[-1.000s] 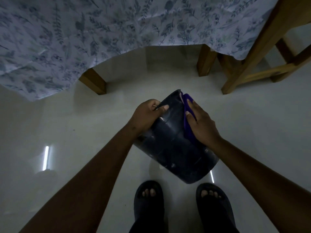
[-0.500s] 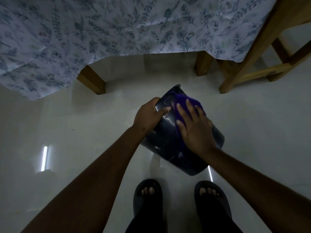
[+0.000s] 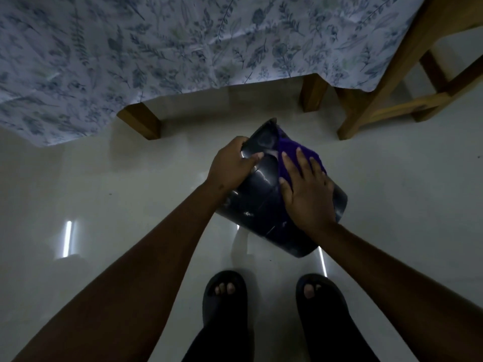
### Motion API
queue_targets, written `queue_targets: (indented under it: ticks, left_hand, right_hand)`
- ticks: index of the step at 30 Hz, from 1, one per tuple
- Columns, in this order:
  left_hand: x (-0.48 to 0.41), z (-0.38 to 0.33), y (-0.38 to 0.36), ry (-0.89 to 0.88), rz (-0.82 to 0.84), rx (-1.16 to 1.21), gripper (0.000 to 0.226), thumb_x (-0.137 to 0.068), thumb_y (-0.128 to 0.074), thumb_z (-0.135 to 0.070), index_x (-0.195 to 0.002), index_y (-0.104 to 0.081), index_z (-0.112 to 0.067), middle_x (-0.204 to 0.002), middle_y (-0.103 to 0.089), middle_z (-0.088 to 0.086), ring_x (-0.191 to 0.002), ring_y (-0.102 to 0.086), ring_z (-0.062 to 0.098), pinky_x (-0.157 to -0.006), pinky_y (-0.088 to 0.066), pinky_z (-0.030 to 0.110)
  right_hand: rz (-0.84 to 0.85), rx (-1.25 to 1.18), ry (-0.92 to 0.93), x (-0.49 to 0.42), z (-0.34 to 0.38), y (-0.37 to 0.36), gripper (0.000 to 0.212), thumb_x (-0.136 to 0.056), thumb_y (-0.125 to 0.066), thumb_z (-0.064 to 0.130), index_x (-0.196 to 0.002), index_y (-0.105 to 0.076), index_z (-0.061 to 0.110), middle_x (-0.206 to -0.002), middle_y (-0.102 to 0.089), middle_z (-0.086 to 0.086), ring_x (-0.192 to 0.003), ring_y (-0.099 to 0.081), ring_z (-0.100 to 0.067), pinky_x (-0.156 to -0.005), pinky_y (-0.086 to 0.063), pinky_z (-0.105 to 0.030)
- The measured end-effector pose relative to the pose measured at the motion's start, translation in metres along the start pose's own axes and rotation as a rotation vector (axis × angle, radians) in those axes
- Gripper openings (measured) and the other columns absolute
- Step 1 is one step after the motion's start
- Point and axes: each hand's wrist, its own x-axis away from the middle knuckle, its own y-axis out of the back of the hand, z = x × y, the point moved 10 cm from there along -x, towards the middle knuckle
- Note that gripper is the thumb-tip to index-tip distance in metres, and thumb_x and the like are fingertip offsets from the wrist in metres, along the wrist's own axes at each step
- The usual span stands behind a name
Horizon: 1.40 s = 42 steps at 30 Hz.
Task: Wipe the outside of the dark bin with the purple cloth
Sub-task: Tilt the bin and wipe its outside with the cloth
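The dark bin (image 3: 261, 205) is held tilted above the pale floor, in front of my feet. My left hand (image 3: 231, 165) grips its upper left edge. The purple cloth (image 3: 290, 155) lies over the bin's upper right side. My right hand (image 3: 305, 192) rests flat on the cloth with fingers spread, pressing it against the bin's outer wall. Most of the cloth is hidden under that hand.
A table with a floral cloth (image 3: 156, 48) hangs over the far side, on wooden legs (image 3: 141, 121). A wooden chair frame (image 3: 392, 82) stands at the right. My sandalled feet (image 3: 227, 296) are just below the bin on the glossy floor (image 3: 104, 192).
The bin has been turned and raised slightly. My right hand moved with the cloth from the bin's right edge onto its upper face, more of the cloth now spread out.
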Motion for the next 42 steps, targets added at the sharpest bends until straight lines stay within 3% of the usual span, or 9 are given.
queue_targets:
  ticks: [2, 5, 10, 13, 18, 22, 27, 36, 42]
  left_hand:
    - [0.009, 0.007, 0.001, 0.004, 0.011, -0.011, 0.033, -0.093, -0.058, -0.037, -0.119, -0.056, -0.016, -0.103, -0.061, -0.006, -0.087, -0.060, 0.010, -0.065, -0.043, 0.006]
    - [0.022, 0.027, 0.001, 0.049, -0.004, -0.109, 0.033, -0.096, -0.049, -0.046, -0.104, -0.057, -0.014, -0.089, -0.063, -0.003, -0.068, -0.057, 0.007, -0.054, -0.041, 0.008]
    - [0.009, 0.018, -0.004, 0.042, -0.050, -0.120, 0.027, -0.096, -0.050, -0.045, -0.093, -0.055, -0.019, -0.084, -0.059, -0.006, -0.069, -0.054, 0.002, -0.058, -0.035, 0.011]
    - [0.009, 0.016, -0.001, 0.031, -0.115, -0.061, 0.031, -0.097, -0.047, -0.047, -0.093, -0.058, -0.018, -0.081, -0.060, -0.007, -0.068, -0.054, 0.000, -0.058, -0.036, 0.011]
    - [0.015, 0.023, 0.000, 0.073, -0.235, -0.004, 0.037, -0.097, -0.046, -0.048, -0.090, -0.061, -0.014, -0.079, -0.063, -0.002, -0.068, -0.057, 0.004, -0.060, -0.042, 0.018]
    - [0.011, 0.019, 0.001, 0.083, -0.220, -0.032, 0.047, -0.095, -0.046, -0.054, -0.085, -0.061, -0.011, -0.077, -0.066, 0.005, -0.071, -0.063, 0.021, -0.065, -0.052, 0.036]
    - [0.011, 0.009, -0.009, 0.102, -0.162, -0.088, 0.042, -0.097, -0.043, -0.051, -0.085, -0.059, -0.014, -0.076, -0.062, -0.001, -0.071, -0.059, 0.019, -0.064, -0.045, 0.030]
    - [-0.007, 0.002, -0.012, 0.171, -0.133, -0.158, 0.039, -0.099, -0.039, -0.045, -0.095, -0.059, -0.012, -0.088, -0.062, 0.005, -0.081, -0.060, 0.025, -0.070, -0.045, 0.032]
    - [-0.014, 0.003, -0.013, 0.179, -0.141, -0.170, 0.039, -0.098, -0.038, -0.048, -0.088, -0.056, -0.015, -0.084, -0.063, 0.004, -0.076, -0.060, 0.022, -0.066, -0.042, 0.030]
  right_hand:
    - [0.018, -0.037, -0.024, -0.012, -0.014, 0.003, 0.056, -0.100, -0.028, 0.043, -0.152, -0.017, 0.028, -0.161, -0.020, -0.007, -0.145, -0.023, -0.033, -0.108, -0.032, -0.057]
    - [0.039, -0.108, -0.073, -0.031, -0.031, 0.008, 0.055, -0.101, -0.027, 0.042, -0.153, -0.016, 0.027, -0.161, -0.022, -0.007, -0.144, -0.025, -0.032, -0.108, -0.034, -0.057]
    - [-0.011, 0.211, 0.126, 0.046, 0.016, -0.023, 0.072, -0.093, -0.041, 0.048, -0.155, -0.008, 0.028, -0.163, -0.008, -0.009, -0.148, -0.008, -0.039, -0.112, -0.016, -0.060]
    - [-0.027, 0.218, 0.240, 0.050, 0.028, -0.030, 0.074, -0.090, -0.044, 0.050, -0.154, -0.013, 0.030, -0.163, -0.011, -0.008, -0.147, -0.009, -0.038, -0.111, -0.014, -0.061]
    - [-0.023, 0.012, 0.031, -0.025, -0.006, 0.007, 0.057, -0.099, -0.028, 0.047, -0.153, -0.016, 0.032, -0.162, -0.017, -0.003, -0.148, -0.016, -0.029, -0.114, -0.023, -0.055]
    - [-0.004, -0.007, 0.000, -0.014, -0.014, 0.007, 0.059, -0.097, -0.020, 0.050, -0.153, -0.013, 0.032, -0.162, -0.018, -0.004, -0.147, -0.018, -0.032, -0.111, -0.030, -0.058]
    - [-0.025, 0.141, 0.154, 0.046, 0.028, -0.015, 0.064, -0.095, -0.025, 0.052, -0.154, -0.014, 0.031, -0.163, -0.012, -0.006, -0.148, -0.012, -0.036, -0.110, -0.023, -0.059]
    - [0.014, -0.073, -0.093, -0.029, -0.018, 0.004, 0.057, -0.099, -0.020, 0.049, -0.152, -0.017, 0.029, -0.161, -0.021, -0.005, -0.147, -0.021, -0.030, -0.114, -0.026, -0.055]
    - [-0.014, 0.119, 0.031, 0.050, 0.029, -0.023, 0.064, -0.096, -0.026, 0.050, -0.155, -0.011, 0.030, -0.164, -0.006, -0.007, -0.148, -0.005, -0.035, -0.113, -0.012, -0.059]
